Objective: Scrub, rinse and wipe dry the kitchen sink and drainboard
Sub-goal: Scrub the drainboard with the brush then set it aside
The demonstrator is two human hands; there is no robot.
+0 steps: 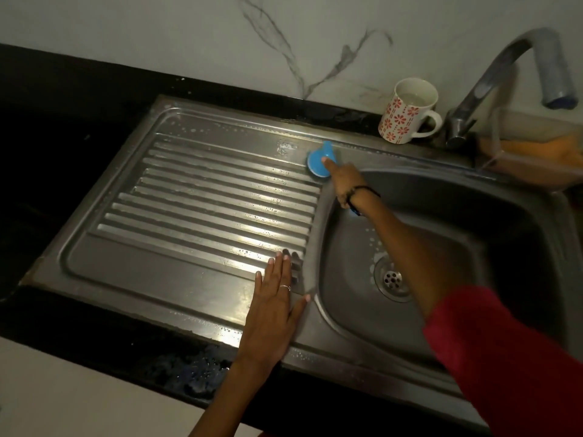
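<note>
Gripping a blue scrubber [319, 164] just right of centre frame, the right hand [345, 184] is curling round the handle with the forefinger lying along the top, pressing the round head down at the upper right corner of the drainboard [202, 197], where the ribs end and the flat rim begins. A dark band is sitting at that wrist; a red sleeve [504, 357] is filling the lower right of frame.

The left hand [274, 305] is lying flat in the lower middle, fingers straight and spread, holding nothing, fingertips touching the near ends of the ribs and thumb pointing toward the sink [441, 234].

Drainboard is taking up centre and left of frame; sink bowl sits to its right, with the drain [392, 280] low in the bowl and suds flecking near it. Droplets and foam are showing along the ribs and back rim.

Handling, as a judgement: scrubber is looking light, stiff plastic, likely slick when soapy; best held at the raised handle with a finger on top for pressure. Steel is rigid and wet, so the bracing palm could slide.

Outward: a flowered mug [407, 111] is standing at upper right on the back rim, beside the tap [492, 80]. An orange cloth [549, 149] is lying in a clear tub at far right. Dark worktop [79, 99] is surrounding everything.
</note>
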